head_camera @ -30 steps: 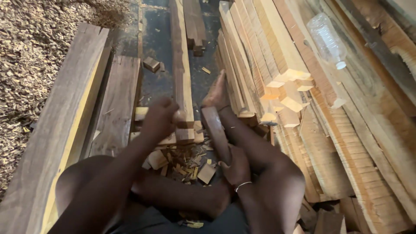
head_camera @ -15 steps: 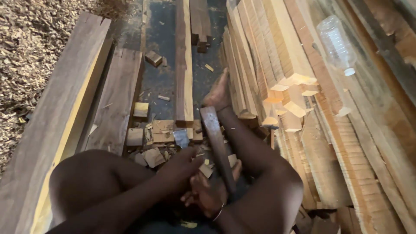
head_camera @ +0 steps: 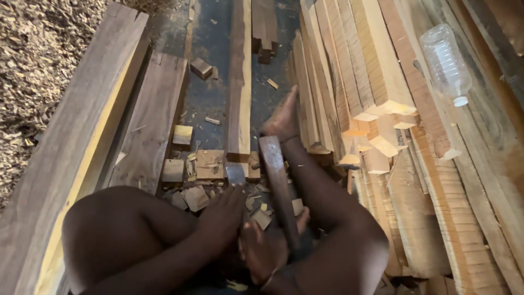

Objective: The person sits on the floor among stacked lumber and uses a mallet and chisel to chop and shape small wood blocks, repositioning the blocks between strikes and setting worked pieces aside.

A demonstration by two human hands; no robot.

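Observation:
I sit on the floor with my knees up. My right hand (head_camera: 266,252) is closed around the near end of a dark wooden bar (head_camera: 275,175) that points away from me. My left hand (head_camera: 222,212) lies just left of it, curled over the near end of a flat metal blade (head_camera: 235,173). The blade's tip is at the cut end of a long narrow plank (head_camera: 239,82). Small offcut blocks (head_camera: 209,164) and chips lie around that end. My bare foot (head_camera: 284,117) rests beside the plank, against a lumber stack.
Two thick dark planks (head_camera: 147,125) run along the left, with wood shavings (head_camera: 38,60) beyond them. A stack of pale sawn boards (head_camera: 376,98) fills the right side. A clear plastic bottle (head_camera: 446,63) lies on it.
My left hand has drawn back from the plank's end toward my body and now sits on the blade. My right hand with the bar has stayed in place, and the view has shifted forward.

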